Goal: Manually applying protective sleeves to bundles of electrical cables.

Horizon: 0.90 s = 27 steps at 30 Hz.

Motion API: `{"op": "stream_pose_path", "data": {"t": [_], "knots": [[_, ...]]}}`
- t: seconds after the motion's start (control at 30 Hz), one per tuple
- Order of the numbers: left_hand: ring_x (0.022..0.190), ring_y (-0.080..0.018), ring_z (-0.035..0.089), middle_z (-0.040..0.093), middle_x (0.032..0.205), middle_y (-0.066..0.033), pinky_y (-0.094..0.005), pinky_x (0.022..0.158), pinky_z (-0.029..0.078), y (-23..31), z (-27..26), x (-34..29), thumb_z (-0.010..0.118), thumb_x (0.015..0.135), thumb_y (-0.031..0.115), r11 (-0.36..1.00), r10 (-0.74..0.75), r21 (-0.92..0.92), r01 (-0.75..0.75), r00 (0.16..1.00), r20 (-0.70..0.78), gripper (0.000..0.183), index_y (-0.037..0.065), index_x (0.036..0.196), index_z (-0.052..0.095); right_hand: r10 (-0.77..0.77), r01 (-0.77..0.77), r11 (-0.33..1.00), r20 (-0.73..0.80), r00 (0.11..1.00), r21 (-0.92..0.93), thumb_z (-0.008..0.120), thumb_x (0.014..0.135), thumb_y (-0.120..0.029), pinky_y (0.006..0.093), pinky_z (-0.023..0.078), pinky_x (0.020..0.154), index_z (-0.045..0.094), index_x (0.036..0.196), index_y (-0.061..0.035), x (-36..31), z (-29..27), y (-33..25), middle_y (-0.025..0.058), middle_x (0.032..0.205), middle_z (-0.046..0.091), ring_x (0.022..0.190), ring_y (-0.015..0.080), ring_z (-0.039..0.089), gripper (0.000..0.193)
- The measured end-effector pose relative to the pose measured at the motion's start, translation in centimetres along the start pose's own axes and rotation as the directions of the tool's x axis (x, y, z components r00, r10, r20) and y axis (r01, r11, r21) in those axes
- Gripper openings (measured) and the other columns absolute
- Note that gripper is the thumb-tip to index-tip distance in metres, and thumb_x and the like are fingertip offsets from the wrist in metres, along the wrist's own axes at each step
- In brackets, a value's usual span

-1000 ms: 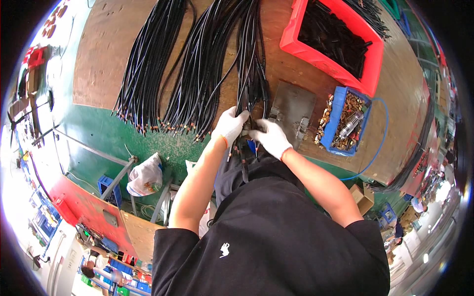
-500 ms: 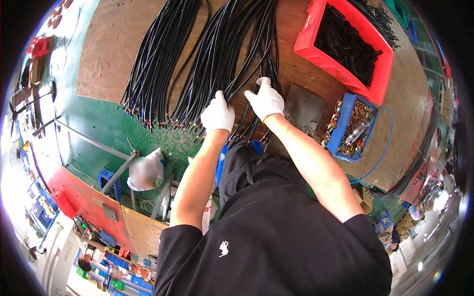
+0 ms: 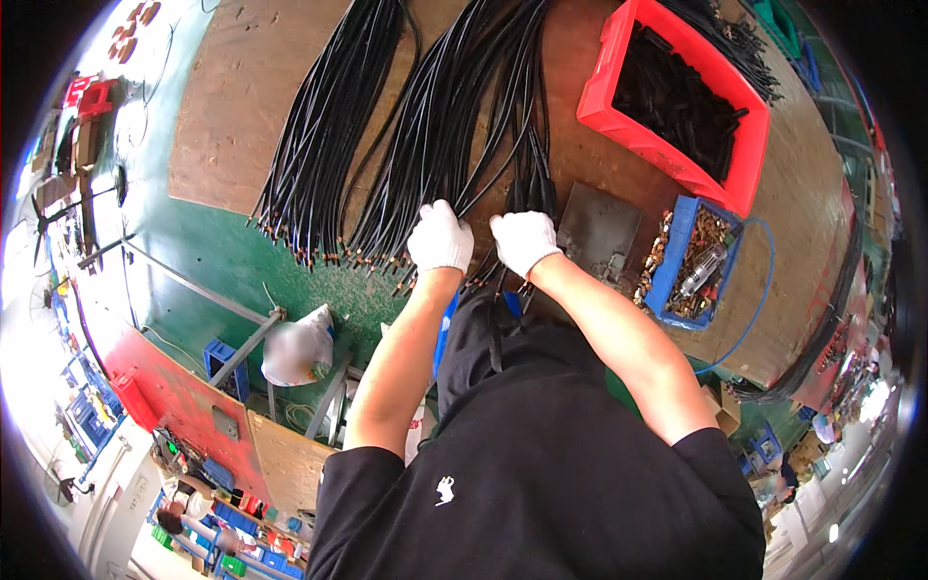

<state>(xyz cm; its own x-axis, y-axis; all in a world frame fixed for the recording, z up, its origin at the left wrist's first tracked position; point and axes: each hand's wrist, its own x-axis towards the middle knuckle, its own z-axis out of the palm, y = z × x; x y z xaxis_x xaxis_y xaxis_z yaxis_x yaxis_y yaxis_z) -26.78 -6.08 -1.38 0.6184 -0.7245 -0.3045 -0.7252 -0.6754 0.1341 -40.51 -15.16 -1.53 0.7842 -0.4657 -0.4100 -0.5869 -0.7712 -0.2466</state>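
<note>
Left grip (image 3: 441, 238) and right grip (image 3: 525, 242) curl at black cables (image 3: 435, 145), closure impossible to tell; metal plate (image 3: 599, 224) beside the right, blue bin (image 3: 671, 261), red crate (image 3: 643, 147) beyond

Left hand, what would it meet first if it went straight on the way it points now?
Most likely the middle bundle of black cables, which lies directly ahead of the left hand; depth is unclear there, so it may already touch some of them.
</note>
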Motion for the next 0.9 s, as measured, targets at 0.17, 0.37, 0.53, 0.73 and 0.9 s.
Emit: {"op": "stream_pose_path", "data": {"t": [0.17,0.37,0.53,0.73,0.9], "knots": [[0.076,-0.0352,0.077,0.074,0.088,-0.0156,-0.0461,0.068,0.062,1.6,-0.1,-0.2,0.071,0.089,0.029,1.000,-0.005,0.030,0.003,0.998,0.062,0.029,0.007,0.103,0.059,-0.074,0.088,0.987,-0.101,0.992,0.136,0.064,0.090,-0.023,0.0495,0.059,0.070,0.071,0.091,-0.0090,-2.8,0.1,0.7,0.0149,0.085,0.074,0.079,0.0357,0.075,0.016],[0.086,-0.0389,0.077,0.075,0.097,-0.0199,-0.0491,0.075,0.061,3.0,0.2,0.1,0.071,0.088,0.030,0.991,-0.122,-0.036,0.128,0.984,0.133,0.043,0.003,0.117,0.054,-0.046,0.047,0.974,-0.011,0.999,0.220,0.063,0.096,-0.032,0.0495,0.059,0.080,0.073,0.106,-0.0124,-7.7,0.7,1.3,0.0130,0.092,0.074,0.088,0.0342,0.074,0.024],[0.087,-0.0333,0.077,0.070,0.099,-0.0147,-0.0440,0.073,0.063,3.9,1.8,1.1,0.069,0.091,0.022,0.995,-0.087,0.037,0.088,0.996,-0.021,0.024,0.007,0.106,0.058,-0.028,0.017,0.966,0.039,0.999,0.257,0.060,0.098,-0.034,0.0492,0.058,0.086,0.073,0.109,-0.0120,-10.8,1.1,2.2,0.0137,0.097,0.075,0.094,0.0346,0.073,0.028],[0.100,-0.0389,0.076,0.075,0.109,-0.0221,-0.0472,0.088,0.060,4.8,-0.4,2.2,0.063,0.087,0.020,0.962,-0.214,-0.120,0.247,0.948,0.235,0.028,0.005,0.111,0.064,0.023,-0.051,0.930,0.081,0.996,0.363,0.059,0.099,-0.035,0.0485,0.057,0.091,0.074,0.111,-0.0118,-12.7,0.9,3.8,0.0146,0.105,0.076,0.103,0.0361,0.072,0.030],[0.084,-0.0247,0.073,0.075,0.095,-0.0133,-0.0388,0.082,0.059,0.6,-1.8,1.7,0.071,0.082,0.019,0.716,0.051,-0.652,0.251,0.912,0.407,0.032,0.005,0.110,0.069,0.126,-0.126,0.641,0.058,0.990,0.757,0.062,0.101,-0.035,0.0433,0.057,0.093,0.073,0.121,-0.0089,-11.3,-0.4,4.3,0.0146,0.113,0.077,0.108,0.0330,0.073,0.034]]}}
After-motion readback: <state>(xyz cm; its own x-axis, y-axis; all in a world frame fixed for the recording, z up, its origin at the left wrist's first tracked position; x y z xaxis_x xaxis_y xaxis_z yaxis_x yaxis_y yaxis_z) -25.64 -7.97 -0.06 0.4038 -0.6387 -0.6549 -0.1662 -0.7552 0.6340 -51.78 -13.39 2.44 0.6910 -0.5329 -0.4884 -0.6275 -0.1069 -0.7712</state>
